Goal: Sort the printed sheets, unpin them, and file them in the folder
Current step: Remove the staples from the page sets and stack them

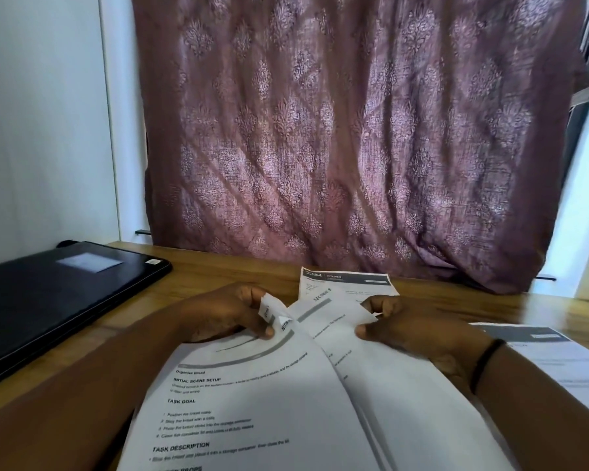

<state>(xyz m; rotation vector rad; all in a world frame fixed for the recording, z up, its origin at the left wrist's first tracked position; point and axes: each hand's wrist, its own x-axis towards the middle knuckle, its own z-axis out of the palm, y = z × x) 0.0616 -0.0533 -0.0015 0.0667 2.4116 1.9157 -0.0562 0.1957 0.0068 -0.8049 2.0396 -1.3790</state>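
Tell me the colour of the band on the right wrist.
Black: a thin band around the wrist of the right hand, seen in the head view.

A bundle of white printed sheets (252,413) lies near the front of the scene, fanned apart, headings such as "TASK GOAL" readable; its far corner is crumpled and folded over (no pin can be made out). One sheet (346,282) lies flat behind it. Another sheet (555,362) lies at right. A closed black folder (58,300) rests far left.

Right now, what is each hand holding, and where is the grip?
Both hold the stack of printed sheets at its far top corner: left hand pinches the folded-back corner, right hand pinches the next sheet's top edge.
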